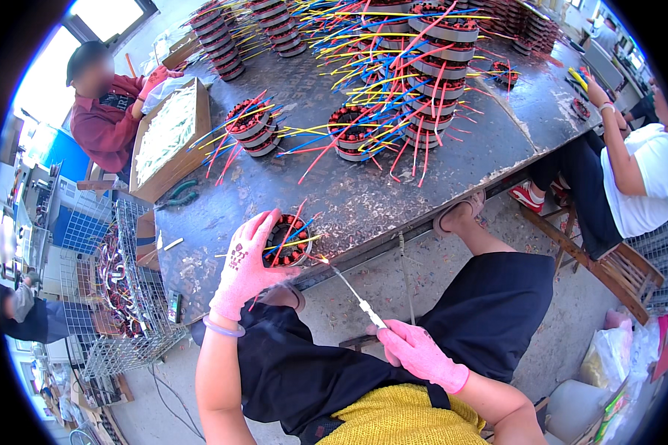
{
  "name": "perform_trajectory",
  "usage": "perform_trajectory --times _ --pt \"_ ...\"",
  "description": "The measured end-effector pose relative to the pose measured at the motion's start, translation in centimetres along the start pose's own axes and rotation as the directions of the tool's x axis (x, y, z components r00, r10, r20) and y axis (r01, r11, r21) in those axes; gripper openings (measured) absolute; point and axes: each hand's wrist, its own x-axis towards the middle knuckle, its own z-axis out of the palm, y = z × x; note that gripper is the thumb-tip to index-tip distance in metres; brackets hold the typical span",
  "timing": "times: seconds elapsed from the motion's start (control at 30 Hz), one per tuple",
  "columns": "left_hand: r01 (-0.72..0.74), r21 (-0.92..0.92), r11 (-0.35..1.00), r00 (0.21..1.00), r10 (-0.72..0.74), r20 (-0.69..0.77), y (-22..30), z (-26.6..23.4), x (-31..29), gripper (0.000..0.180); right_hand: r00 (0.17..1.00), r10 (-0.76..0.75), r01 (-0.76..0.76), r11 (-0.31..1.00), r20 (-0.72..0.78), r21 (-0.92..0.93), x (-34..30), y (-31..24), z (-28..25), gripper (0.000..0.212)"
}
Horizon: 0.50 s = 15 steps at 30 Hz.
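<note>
My left hand (243, 259), in a pink glove, grips the side of a motor stator (298, 251) at the table's near edge. Red, yellow and blue wires stick out of this ring with its red-and-black windings. In my pink-gloved right hand (421, 351) is a slim white-handled tool (365, 305) with a thin metal rod, perhaps a soldering iron. Its tip, with a small orange glow, points at the stator's right side. Whether the tip touches the stator, I cannot tell.
Wired stators (254, 127) stand singly and in tall stacks (432, 89) across the dark metal table (223, 215). Green-handled pliers (179, 193) lie beside a box of white pieces (172, 133). One person (105, 111) sits far left, another (634, 170) right. A wire basket (137, 319) stands left.
</note>
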Motion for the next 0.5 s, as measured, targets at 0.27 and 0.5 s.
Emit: perform_trajectory --times 0.27,0.5 --pt "0.003 -0.012 1.000 1.000 -0.003 -0.012 0.02 0.02 -0.16 0.102 1.000 0.003 -0.002 0.998 -0.015 0.063 0.01 0.59 -0.14 0.033" --pt "-0.021 -0.041 0.999 1.000 0.021 0.016 0.39 -0.61 0.15 0.099 0.999 0.029 -0.024 0.989 -0.035 0.149 -0.37 0.14 -0.31 0.034"
